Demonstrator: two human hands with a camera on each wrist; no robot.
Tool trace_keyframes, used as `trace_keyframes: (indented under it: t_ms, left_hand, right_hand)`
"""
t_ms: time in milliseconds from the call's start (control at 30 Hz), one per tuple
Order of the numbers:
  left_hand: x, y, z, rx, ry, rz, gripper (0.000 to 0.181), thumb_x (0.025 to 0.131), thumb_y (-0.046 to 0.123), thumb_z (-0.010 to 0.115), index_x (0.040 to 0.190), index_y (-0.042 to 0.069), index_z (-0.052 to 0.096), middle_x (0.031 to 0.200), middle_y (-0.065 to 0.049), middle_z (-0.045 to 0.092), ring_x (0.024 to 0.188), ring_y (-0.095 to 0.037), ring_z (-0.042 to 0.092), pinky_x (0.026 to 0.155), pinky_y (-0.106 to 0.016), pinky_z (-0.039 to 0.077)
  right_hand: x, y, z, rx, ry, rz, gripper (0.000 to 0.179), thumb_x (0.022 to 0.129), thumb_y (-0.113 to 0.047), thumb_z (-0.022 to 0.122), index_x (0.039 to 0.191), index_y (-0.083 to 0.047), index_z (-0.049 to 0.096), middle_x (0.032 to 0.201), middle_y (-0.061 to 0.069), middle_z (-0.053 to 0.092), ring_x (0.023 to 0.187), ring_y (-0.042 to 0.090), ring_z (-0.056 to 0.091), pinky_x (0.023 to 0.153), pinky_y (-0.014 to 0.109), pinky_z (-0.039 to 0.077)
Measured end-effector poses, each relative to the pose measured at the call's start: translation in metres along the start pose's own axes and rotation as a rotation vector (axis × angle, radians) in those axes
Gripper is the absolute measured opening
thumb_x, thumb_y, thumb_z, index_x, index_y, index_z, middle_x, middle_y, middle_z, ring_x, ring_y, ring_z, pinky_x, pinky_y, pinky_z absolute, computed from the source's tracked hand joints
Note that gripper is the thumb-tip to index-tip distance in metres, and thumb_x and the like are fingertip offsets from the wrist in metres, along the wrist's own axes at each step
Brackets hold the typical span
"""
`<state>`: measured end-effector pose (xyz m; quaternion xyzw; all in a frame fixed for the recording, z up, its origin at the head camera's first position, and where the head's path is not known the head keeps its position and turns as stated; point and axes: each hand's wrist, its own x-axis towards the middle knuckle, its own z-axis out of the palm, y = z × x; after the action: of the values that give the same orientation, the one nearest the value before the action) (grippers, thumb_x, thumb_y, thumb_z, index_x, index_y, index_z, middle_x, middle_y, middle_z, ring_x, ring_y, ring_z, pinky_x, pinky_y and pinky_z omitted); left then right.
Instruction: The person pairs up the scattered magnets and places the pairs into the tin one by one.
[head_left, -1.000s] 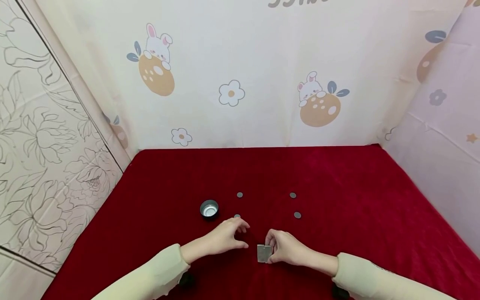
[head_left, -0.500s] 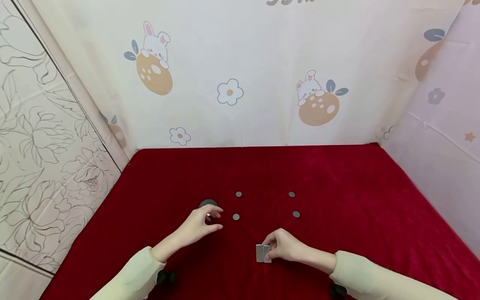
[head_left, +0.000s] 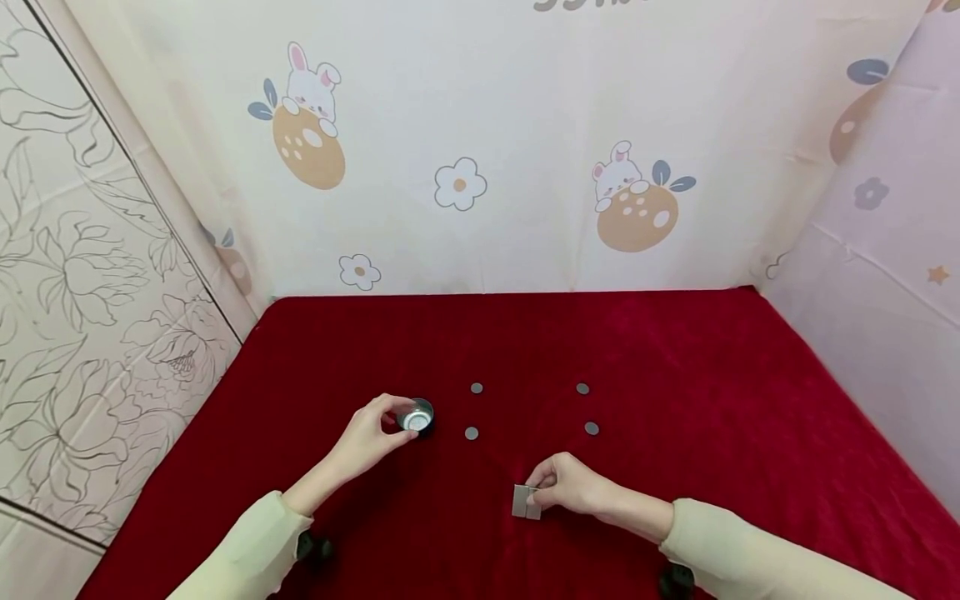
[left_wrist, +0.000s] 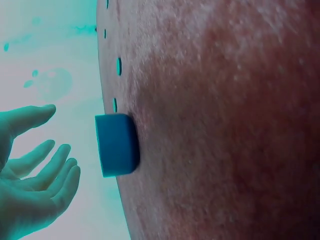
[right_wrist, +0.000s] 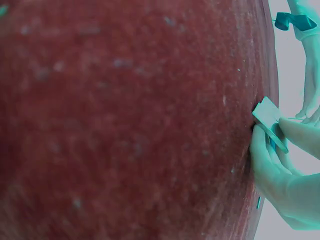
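Note:
In the head view my left hand [head_left: 378,425] reaches over the near left side of a small round metal tin [head_left: 426,411], dark outside and shiny inside, its thumb and fingers spread at the rim. A gap shows between those fingers and the tin [left_wrist: 117,145] in the left wrist view. With thumb and fingers, my right hand [head_left: 573,486] pinches a flat, silver-grey metal square [head_left: 520,502] with a seam down it. In the right wrist view the thin metal plate [right_wrist: 267,112] stands tilted between thumb and fingers, close over the cloth.
Several small grey discs lie apart on the red cloth [head_left: 675,392]: a left disc [head_left: 477,388] and a nearer one [head_left: 472,433], a right disc [head_left: 582,388] and its nearer neighbour [head_left: 592,428]. A curtain with printed rabbits [head_left: 525,108] hangs behind the table.
My left hand has moved left and away from near the right hand, over to the tin. The right hand stays nearly in place with the metal square, now slightly tilted.

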<state>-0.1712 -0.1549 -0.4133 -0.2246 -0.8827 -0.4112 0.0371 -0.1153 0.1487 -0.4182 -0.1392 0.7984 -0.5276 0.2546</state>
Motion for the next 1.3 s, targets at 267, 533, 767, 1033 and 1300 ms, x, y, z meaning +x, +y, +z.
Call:
trace_keyframes:
  t_ms: [267,533,767,1033,1300]
  left_hand:
    - [0.005,-0.009,-0.004,0.022,-0.028,-0.039,0.047,0.072,0.012,0.073,0.115,0.002,0.055,0.109,-0.01,0.051,0.097,-0.025,0.052,0.081,-0.039,0.044]
    - [0.011,-0.016,-0.005,-0.001,-0.137,-0.095,0.059,0.073,0.015,0.072,0.124,-0.002,0.047,0.119,-0.012,0.048,0.105,-0.032,0.05,0.086,-0.041,0.043]
    - [0.013,-0.021,-0.003,-0.04,-0.185,-0.108,0.06,0.075,0.015,0.07,0.126,-0.003,0.044,0.121,-0.015,0.047,0.108,-0.034,0.05,0.086,-0.039,0.044]
    - [0.015,-0.026,0.0,-0.067,-0.194,-0.138,0.058,0.077,0.013,0.069,0.126,-0.004,0.044,0.121,-0.016,0.048,0.109,-0.034,0.049,0.086,-0.039,0.044]
    - [0.015,-0.029,0.0,-0.099,-0.198,-0.184,0.054,0.077,0.013,0.069,0.124,-0.003,0.047,0.119,-0.016,0.049,0.108,-0.033,0.05,0.084,-0.037,0.046]
  right_hand:
    - [0.005,-0.005,-0.002,0.164,0.005,0.052,0.022,0.079,-0.001,0.06,0.094,0.014,0.057,0.081,0.016,0.065,0.075,0.023,0.064,0.069,0.035,0.051]
    - [0.015,-0.016,-0.005,0.222,0.044,0.056,0.026,0.08,-0.004,0.062,0.098,0.014,0.057,0.084,0.015,0.065,0.078,0.023,0.064,0.071,0.036,0.051]
    - [0.026,-0.024,-0.005,0.308,0.079,0.077,0.03,0.08,-0.002,0.061,0.103,0.015,0.054,0.091,0.016,0.064,0.081,0.022,0.063,0.074,0.037,0.05]
    - [0.041,-0.031,-0.004,0.368,0.13,0.083,0.032,0.08,-0.003,0.061,0.105,0.016,0.054,0.097,0.018,0.059,0.082,0.02,0.061,0.075,0.037,0.05]
    - [0.055,-0.037,0.002,0.417,0.169,0.096,0.031,0.079,0.0,0.061,0.106,0.015,0.054,0.099,0.02,0.058,0.081,0.02,0.062,0.076,0.036,0.05]
